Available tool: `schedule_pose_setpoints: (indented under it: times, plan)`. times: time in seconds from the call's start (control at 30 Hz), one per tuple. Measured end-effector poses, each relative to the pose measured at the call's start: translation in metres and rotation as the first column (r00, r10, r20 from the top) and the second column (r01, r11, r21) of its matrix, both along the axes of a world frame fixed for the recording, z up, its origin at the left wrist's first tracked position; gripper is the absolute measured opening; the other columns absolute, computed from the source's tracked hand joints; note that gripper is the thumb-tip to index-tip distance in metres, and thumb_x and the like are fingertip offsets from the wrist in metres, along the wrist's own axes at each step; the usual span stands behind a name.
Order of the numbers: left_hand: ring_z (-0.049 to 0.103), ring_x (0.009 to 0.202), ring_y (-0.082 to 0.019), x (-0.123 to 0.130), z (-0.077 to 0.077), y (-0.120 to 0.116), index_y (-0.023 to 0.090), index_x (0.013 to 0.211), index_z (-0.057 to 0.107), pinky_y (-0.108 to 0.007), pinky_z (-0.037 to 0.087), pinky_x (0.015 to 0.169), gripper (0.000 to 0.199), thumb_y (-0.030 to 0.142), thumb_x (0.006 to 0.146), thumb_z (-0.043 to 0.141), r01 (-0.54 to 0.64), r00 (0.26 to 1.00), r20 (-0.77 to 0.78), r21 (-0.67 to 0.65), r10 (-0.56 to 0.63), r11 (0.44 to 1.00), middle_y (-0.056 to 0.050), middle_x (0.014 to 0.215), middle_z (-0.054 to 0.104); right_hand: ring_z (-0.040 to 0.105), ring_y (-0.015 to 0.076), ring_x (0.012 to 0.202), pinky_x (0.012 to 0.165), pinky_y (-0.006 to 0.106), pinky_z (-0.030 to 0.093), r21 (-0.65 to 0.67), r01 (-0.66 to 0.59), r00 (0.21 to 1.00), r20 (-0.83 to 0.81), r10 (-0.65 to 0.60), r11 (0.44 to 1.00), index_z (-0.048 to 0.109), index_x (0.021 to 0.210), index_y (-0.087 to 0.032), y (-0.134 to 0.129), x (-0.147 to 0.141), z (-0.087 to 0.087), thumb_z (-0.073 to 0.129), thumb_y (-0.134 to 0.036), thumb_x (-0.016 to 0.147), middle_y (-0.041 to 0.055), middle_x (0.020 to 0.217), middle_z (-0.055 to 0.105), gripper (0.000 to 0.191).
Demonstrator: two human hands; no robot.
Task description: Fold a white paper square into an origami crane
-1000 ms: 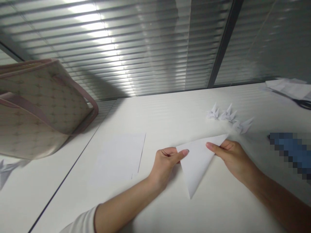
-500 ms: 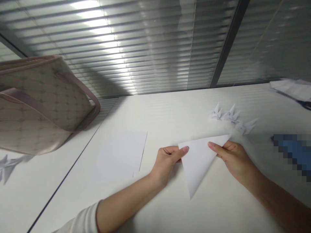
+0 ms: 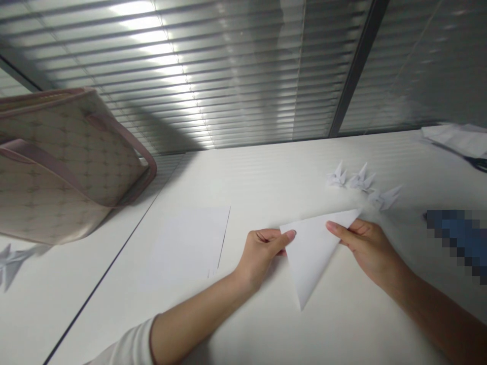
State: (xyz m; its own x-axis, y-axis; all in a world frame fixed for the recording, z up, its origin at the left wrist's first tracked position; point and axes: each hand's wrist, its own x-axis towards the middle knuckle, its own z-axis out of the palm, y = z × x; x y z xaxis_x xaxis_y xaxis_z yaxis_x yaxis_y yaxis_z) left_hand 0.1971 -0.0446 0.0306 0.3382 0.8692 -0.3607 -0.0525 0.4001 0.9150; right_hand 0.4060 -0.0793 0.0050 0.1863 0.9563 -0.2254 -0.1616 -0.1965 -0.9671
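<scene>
A white sheet of paper folded into a triangle (image 3: 314, 253) is held between my two hands, one point facing down toward me. My left hand (image 3: 262, 253) pinches its upper left corner, thumb on top and fingers underneath. Along the right edge, my right hand (image 3: 363, 246) grips the paper near its upper right point, with the thumb lying on the face and the fingers behind. Just beyond the right hand, several small folded paper cranes (image 3: 359, 180) sit close together on the white table (image 3: 258, 182).
White paper sheets (image 3: 190, 238) lie left of my hands. A patterned handbag (image 3: 72, 167) with pink handles stands at the left, a folded paper piece (image 3: 11, 261) below it. At the right are a blurred-out blue object (image 3: 456, 235), loose papers (image 3: 456, 139) and a black-handled item (image 3: 477, 163).
The lower point of the folded paper has shifted very slightly to the right and up. Both hands keep the same hold.
</scene>
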Motion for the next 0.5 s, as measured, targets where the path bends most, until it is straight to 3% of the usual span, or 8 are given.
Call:
schedule_pose_setpoints:
  times: [0.13,0.33,0.5]
  plan:
    - [0.05,0.053,-0.012,-0.002,0.001,0.004,0.013,0.047,0.067,-0.025,0.037,0.054,0.038,0.043,0.064,0.084,0.051,0.996,-0.081,0.053,-0.047,0.997,-0.003,0.05,0.06,0.07,0.0303,0.087,0.084,0.043,0.054,-0.053,-0.008,1.0,0.028,0.01,0.999,0.078,0.083,-0.019,0.003,0.006,0.004,0.081,-0.047,0.066,0.0063,0.082,0.077,0.033]
    - [0.053,0.057,-0.014,-0.003,-0.002,0.006,0.016,0.05,0.068,-0.026,0.04,0.058,0.039,0.048,0.066,0.08,0.026,0.996,-0.084,0.077,-0.02,0.997,-0.004,0.058,0.065,0.071,0.0268,0.081,0.08,0.042,0.058,-0.068,-0.144,0.99,-0.022,0.142,0.987,0.077,0.088,-0.015,0.003,0.004,0.012,0.077,-0.052,0.068,0.0081,0.087,0.076,0.042]
    - [0.053,0.056,-0.014,-0.004,-0.001,0.009,0.016,0.049,0.068,-0.027,0.041,0.058,0.037,0.045,0.067,0.08,0.021,0.996,-0.091,0.111,-0.01,0.994,-0.004,0.055,0.064,0.071,0.0255,0.074,0.074,0.04,0.06,-0.081,-0.166,0.986,-0.022,0.165,0.983,0.076,0.077,-0.015,0.004,0.003,0.009,0.077,-0.055,0.066,0.0085,0.077,0.076,0.041]
